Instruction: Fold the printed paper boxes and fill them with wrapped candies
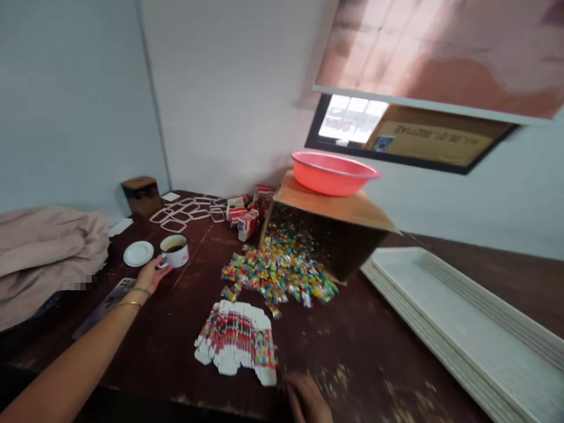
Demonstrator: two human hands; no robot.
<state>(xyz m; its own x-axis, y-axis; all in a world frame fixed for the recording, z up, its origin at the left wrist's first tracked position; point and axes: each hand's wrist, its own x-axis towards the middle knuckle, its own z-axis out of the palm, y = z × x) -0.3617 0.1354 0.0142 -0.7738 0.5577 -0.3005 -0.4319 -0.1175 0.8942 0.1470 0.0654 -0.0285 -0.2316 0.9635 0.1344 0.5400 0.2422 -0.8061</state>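
At the left of the table, my left hand (152, 275) is closed on the handle of a white mug (175, 257) with dark liquid inside. Beside the mug lies a round white lid or saucer (138, 254). A phone (106, 305) rests partly behind my left forearm. My right hand (309, 400) lies at the table's front edge, cut off by the frame; its visible fingers look loosely stretched, with nothing seen in them. Just left of it is a fanned stack of flat printed cartons (240, 338). Small packets of colourful candy (282, 270) spill from a tipped cardboard box (374, 214).
A pink basin (335, 173) stands on the cardboard box. Stacked white trays (440, 311) lie at right. Red-white small boxes (248, 224), rubber-band-like white loops (189, 210) and a brown container (141, 197) sit at the back. Beige cloth (53, 252) is at left.
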